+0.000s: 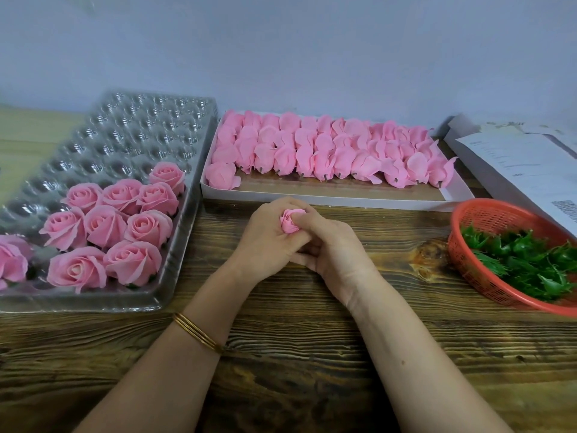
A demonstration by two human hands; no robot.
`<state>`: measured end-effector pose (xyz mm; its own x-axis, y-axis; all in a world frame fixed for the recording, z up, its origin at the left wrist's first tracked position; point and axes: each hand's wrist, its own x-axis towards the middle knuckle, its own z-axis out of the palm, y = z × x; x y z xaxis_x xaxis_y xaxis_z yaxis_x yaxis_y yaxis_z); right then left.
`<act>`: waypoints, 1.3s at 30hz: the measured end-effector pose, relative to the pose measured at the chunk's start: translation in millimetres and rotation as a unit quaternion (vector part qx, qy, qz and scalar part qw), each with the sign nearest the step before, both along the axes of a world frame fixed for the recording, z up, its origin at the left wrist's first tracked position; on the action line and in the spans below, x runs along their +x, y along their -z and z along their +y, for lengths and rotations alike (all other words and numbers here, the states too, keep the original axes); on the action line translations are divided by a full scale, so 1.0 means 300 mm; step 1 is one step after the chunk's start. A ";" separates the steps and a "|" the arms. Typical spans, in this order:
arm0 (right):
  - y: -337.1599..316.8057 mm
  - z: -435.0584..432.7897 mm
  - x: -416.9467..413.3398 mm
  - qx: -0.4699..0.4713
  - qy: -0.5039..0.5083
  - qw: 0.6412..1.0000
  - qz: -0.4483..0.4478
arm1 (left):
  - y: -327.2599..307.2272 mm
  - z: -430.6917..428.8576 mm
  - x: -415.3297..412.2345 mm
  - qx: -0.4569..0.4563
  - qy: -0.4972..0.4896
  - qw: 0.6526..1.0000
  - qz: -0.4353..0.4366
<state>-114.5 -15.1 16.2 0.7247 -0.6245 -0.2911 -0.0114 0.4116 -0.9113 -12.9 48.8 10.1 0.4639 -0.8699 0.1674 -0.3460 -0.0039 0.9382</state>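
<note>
Small pink rose bud (pixel 289 224), soft matte petals wound in a tight spiral, pinched between left hand (pixel 268 243) and right hand (pixel 334 251). Fingers of both hands curled closely round it, knuckles touching, over a rough, dark-grained wooden table (pixel 296 370). Lower part of bud buried inside the fingers, underside not discernible. Thin gold bangles (pixel 195 334) on left wrist. Left of the grip: clear moulded plastic tray (pixel 131 126) with round glossy cups, nearer cups filled with open pink roses (pixel 106 226), farther cups blurred by glare, near-left corner cut off at frame edge. Beyond the grip: shallow white cardboard box (pixel 343 200), brown floor, packed with rows of loose pink buds (pixel 324 154) laid on their sides, short grey stubs pointing toward the grip. Right of the grip: round orange-red mesh basket (pixel 487 220), partly cut off, holding spiky glossy green calyx leaves (pixel 527 260). Beyond the basket: printed white papers (pixel 515 157), text too small to read.
</note>
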 end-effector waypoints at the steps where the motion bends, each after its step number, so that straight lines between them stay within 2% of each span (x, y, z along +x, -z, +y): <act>1: -0.005 -0.001 -0.003 -0.014 0.001 1.000 0.006 | -0.001 -0.001 -0.001 -0.003 -0.008 1.000 -0.002; 5: -0.027 -0.025 -0.023 -0.069 0.043 0.996 0.033 | 0.000 -0.007 0.000 -0.019 -0.058 0.998 0.015; 8: -0.043 -0.049 -0.041 -0.086 0.084 0.991 0.056 | 0.003 -0.010 0.000 -0.028 -0.069 0.997 0.014; 12: -0.073 -0.082 -0.084 -0.129 0.142 0.979 0.061 | 0.010 -0.011 0.007 -0.019 -0.073 0.996 0.056; 16: -0.118 -0.129 -0.149 -0.197 0.196 0.960 0.043 | 0.014 -0.012 0.013 -0.013 -0.052 0.997 0.062; 19: -0.146 -0.173 -0.199 -0.208 0.243 0.947 0.031 | 0.015 -0.012 0.013 -0.019 -0.045 0.997 0.058; 23: -0.167 -0.234 -0.281 -0.242 0.305 0.919 0.060 | 0.021 -0.012 0.011 -0.023 -0.046 0.997 0.058; 27: -0.179 -0.281 -0.375 -0.278 0.334 0.892 0.128 | 0.023 -0.014 0.014 -0.022 -0.048 0.997 0.064; 33: -0.082 -0.505 -0.568 -0.287 0.323 0.852 0.296 | 0.019 -0.016 0.015 -0.015 -0.052 0.996 0.073; 39: -0.034 -0.593 -0.617 -0.363 0.294 0.756 0.458 | 0.018 -0.016 0.016 -0.015 -0.051 0.995 0.079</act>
<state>-299.6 -193.0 26.5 -0.0393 -0.9967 0.0714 -0.7840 -0.0136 -0.6206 -8.1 44.1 4.7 0.5715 -0.8132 0.1103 -0.1933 -0.0027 0.9811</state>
